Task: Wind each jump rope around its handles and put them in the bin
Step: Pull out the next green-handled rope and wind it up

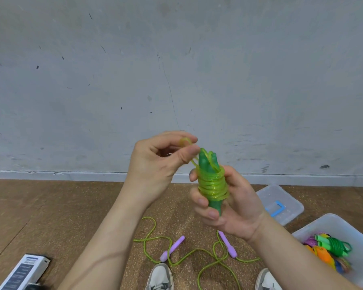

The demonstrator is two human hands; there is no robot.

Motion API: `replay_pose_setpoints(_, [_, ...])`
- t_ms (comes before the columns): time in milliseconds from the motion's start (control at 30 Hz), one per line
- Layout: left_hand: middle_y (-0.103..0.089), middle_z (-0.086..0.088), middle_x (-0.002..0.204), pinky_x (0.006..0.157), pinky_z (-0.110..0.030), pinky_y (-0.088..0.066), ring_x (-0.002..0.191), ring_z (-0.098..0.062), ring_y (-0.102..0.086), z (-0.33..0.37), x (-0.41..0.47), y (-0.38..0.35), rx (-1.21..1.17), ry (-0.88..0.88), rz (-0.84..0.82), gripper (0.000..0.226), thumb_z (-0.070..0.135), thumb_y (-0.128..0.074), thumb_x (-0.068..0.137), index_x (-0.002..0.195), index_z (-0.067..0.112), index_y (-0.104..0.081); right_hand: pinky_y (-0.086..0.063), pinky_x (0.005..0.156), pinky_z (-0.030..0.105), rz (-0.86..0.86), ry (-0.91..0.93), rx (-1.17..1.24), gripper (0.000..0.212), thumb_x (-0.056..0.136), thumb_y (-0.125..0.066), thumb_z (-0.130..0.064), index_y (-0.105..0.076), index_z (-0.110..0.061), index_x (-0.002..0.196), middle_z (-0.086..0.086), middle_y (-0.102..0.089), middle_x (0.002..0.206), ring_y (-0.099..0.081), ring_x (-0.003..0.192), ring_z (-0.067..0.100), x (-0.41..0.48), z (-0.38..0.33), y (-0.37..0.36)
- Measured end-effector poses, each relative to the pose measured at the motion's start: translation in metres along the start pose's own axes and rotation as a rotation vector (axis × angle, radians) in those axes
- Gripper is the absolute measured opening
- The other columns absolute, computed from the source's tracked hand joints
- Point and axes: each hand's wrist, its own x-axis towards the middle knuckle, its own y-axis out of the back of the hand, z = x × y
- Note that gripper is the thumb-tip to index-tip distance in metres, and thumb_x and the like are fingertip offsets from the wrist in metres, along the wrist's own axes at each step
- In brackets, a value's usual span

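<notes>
My right hand [228, 206] grips a pair of green handles [208, 162] held upright, with yellow-green rope [213, 184] coiled tightly round their middle. My left hand [155, 162] pinches the last loop of that rope between thumb and fingertips, just left of the handle tops. On the floor below lies another jump rope [210, 262] with two purple handles [172, 249], its green cord loose and tangled. A clear bin [331, 223] at the lower right holds several wound ropes [333, 248] in green, orange and pink.
The bin's clear lid [281, 197] with a blue clip lies on the floor behind it. A dark and white box [23, 273] sits at the lower left. My two shoes [160, 276] show at the bottom edge. A grey wall stands close ahead.
</notes>
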Motion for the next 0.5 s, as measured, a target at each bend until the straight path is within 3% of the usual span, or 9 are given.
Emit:
replay_pose_setpoints(100, [-0.068,0.000,0.069,0.051,-0.014,-0.041,0.050,-0.009,-0.054,-0.012,0.002,-0.006,0.116,0.022,0.062,0.005,0.017,-0.067,0.085,0.088,0.013,-0.070,-0.022,0.035,0.016,0.114,0.077,0.026,0.032,0.079,-0.058,-0.041,-0.062,-0.012,0.093,0.006,-0.049,0.060,-0.045,0.043,0.012,0.005,0.004,-0.003])
replay_pose_setpoints(167, [-0.064,0.007,0.069,0.060,-0.015,-0.044,0.058,-0.006,-0.057,-0.019,0.001,-0.011,0.352,-0.070,0.027,0.015,0.022,-0.059,0.091,0.103,0.023,-0.068,-0.016,0.034,0.015,0.224,0.133,0.071,0.032,0.079,-0.049,-0.041,-0.062,-0.013,0.084,0.004,-0.045,0.053,-0.040,0.036,0.010,0.008,0.006,-0.006])
replay_pose_setpoints(233, [-0.059,0.010,0.073,0.066,-0.011,-0.042,0.067,-0.006,-0.058,-0.021,0.002,-0.017,0.494,-0.170,-0.028,0.027,0.022,-0.053,0.091,0.116,0.021,-0.065,-0.013,0.033,0.013,0.316,0.167,0.110,0.036,0.081,-0.040,-0.042,-0.061,-0.013,0.077,0.002,-0.041,0.048,-0.035,0.031,0.009,0.009,0.005,-0.010])
replay_pose_setpoints(333, [-0.052,0.007,0.080,0.066,-0.003,-0.036,0.067,-0.003,-0.055,-0.016,0.002,-0.022,0.448,-0.212,-0.122,0.032,0.011,-0.051,0.092,0.122,0.018,-0.059,-0.015,0.030,0.010,0.373,0.207,0.166,0.038,0.081,-0.039,-0.043,-0.060,-0.013,0.073,0.001,-0.038,0.045,-0.031,0.028,0.008,0.009,0.002,-0.013])
replay_pose_setpoints(500, [-0.054,0.000,0.090,0.071,-0.006,-0.040,0.075,0.004,-0.056,-0.011,-0.001,-0.023,0.260,-0.131,-0.193,0.035,0.000,-0.052,0.091,0.118,0.020,-0.061,-0.013,0.028,0.011,0.400,0.256,0.232,0.035,0.081,-0.042,-0.043,-0.058,-0.013,0.074,0.000,-0.037,0.045,-0.030,0.028,0.006,0.006,-0.002,-0.013])
